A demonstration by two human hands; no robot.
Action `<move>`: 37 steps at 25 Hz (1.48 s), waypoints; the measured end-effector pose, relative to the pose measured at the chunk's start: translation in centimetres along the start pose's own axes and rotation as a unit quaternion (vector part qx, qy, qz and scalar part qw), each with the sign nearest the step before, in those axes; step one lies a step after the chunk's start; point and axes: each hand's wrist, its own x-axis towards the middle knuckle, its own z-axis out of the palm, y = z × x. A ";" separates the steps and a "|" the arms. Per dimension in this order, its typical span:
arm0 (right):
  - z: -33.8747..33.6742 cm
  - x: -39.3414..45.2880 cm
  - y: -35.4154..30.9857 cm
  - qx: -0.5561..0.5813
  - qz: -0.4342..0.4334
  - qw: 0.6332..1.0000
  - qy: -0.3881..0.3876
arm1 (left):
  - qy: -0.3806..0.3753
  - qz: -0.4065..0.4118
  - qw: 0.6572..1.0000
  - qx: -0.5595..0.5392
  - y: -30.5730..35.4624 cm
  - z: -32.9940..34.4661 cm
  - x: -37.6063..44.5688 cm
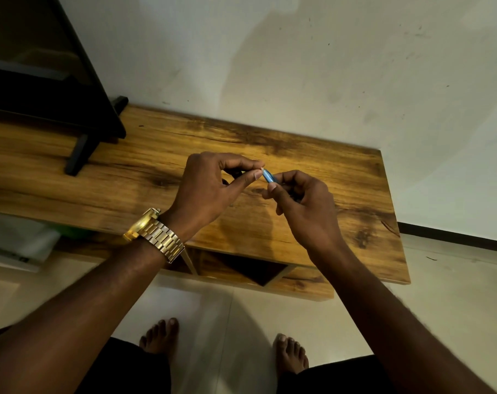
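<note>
A person is standing barefoot before a pale, scuffed wall (pixel 298 52) and a long wood-grain worktop (pixel 312 237), working a blue piece (pixel 269 176) with both hands above the middle of the board. A dark screen (pixel 28 66) is leaning into the picture at far left, its black foot (pixel 78 155) resting on the worktop, while the tiled floor (pixel 227 322) is showing below between the person's feet (pixel 160 335). The left hand (pixel 204 189), with a gold watch (pixel 153 231) on its wrist, is curling its fingers (pixel 250 177) and pinching the piece's whitish tip (pixel 262 169) between thumb and forefinger; the right hand (pixel 304 206) is gripping the blue body lower down, its thumb and curled fingers closing round it. The piece is hanging in the air between the two hands, clear of the wood and tilted, with the tip pointing up and away. It is looking light, hard and smooth, probably plastic, and so small that it could slip or drop from a loose pinch, so the surest hold is likely a firm fingertip grip on the body, with a second grip on the tip for any pulling or twisting. What the piece is cannot be made out, for its lower end is disappearing inside the right hand, and something dark behind those fingers is too shadowed to identify. An open compartment (pixel 250 270) under the worktop is lying in darkness, and the screen is being cut off by the frame.
</note>
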 end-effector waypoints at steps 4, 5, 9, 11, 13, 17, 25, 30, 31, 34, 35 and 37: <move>-0.2 0.3 -0.1 0.044 0.017 0.999 -0.004 | -0.032 0.006 0.999 0.000 -0.2 -1.5 0.9; -0.4 0.4 -0.2 0.051 0.016 0.999 0.001 | -0.025 -0.007 1.000 0.014 -0.5 -2.1 1.1; -1.1 0.8 -0.2 0.075 0.023 0.997 0.027 | -0.063 -0.063 0.959 0.268 -2.4 -2.7 0.5; -1.2 0.8 -0.1 0.078 0.027 0.996 0.031 | -0.102 -0.070 0.933 0.339 -2.8 -1.7 -0.3; -1.2 0.8 -0.2 0.081 0.027 0.996 0.029 | -0.123 -0.070 0.924 0.354 -3.0 -0.6 -0.5; -1.4 0.8 -0.3 0.086 0.026 0.996 0.028 | -0.140 -0.076 0.898 0.411 -3.0 1.0 -0.2; -2.0 0.8 -0.2 0.093 0.028 0.995 0.036 | -0.121 -0.036 0.906 0.404 -2.1 1.5 -0.1; -1.9 0.7 -0.2 0.086 0.023 0.996 0.032 | -0.013 -0.049 0.999 0.008 -0.6 0.4 0.6; -1.8 0.7 -0.2 0.076 0.018 0.997 0.029 | 0.006 -0.051 0.998 -0.037 -0.4 0.2 0.6; -1.3 0.4 -0.5 0.037 -0.009 0.999 0.026 | 0.051 -0.050 0.989 -0.128 -0.2 0.1 0.8; -1.2 0.3 -0.6 0.022 -0.016 0.999 0.025 | 0.051 -0.056 0.985 -0.157 -0.3 0.0 0.9; -0.8 0.2 -0.7 -0.018 -0.031 0.999 0.024 | 0.029 -0.059 0.979 -0.190 -0.5 -0.2 1.1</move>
